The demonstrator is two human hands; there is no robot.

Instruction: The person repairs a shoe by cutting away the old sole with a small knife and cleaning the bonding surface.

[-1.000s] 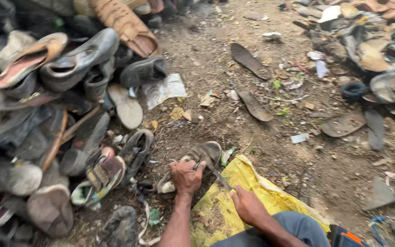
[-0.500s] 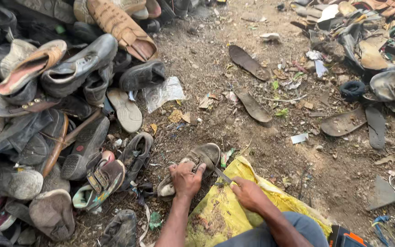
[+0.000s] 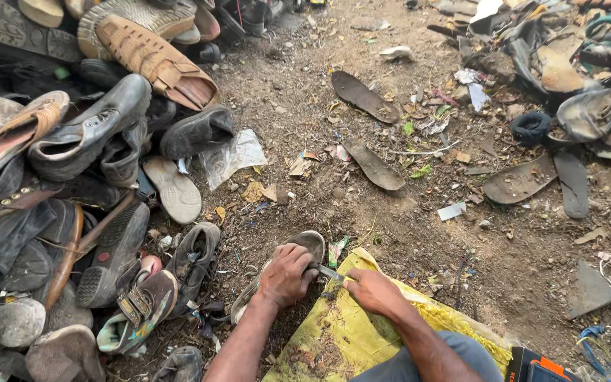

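My left hand (image 3: 288, 274) grips a worn grey sandal (image 3: 305, 244) lying on the dirt at the edge of a yellow sack (image 3: 341, 339). My right hand (image 3: 373, 291) holds a small knife (image 3: 332, 273) whose blade points left at the sandal, right by the left fingers. Both forearms reach in from the bottom of the view. The sandal's middle is hidden under my left hand.
A big heap of old shoes and sandals (image 3: 72, 177) fills the left side. Loose dark soles (image 3: 363, 95) (image 3: 374, 164) lie on the dirt ahead. More shoe scraps and soles (image 3: 567, 78) pile at the top right. A crumpled plastic sheet (image 3: 233, 155) lies beside the heap.
The view has shifted slightly downward. My hands stay together on the sandal, the right hand closing in with the knife.
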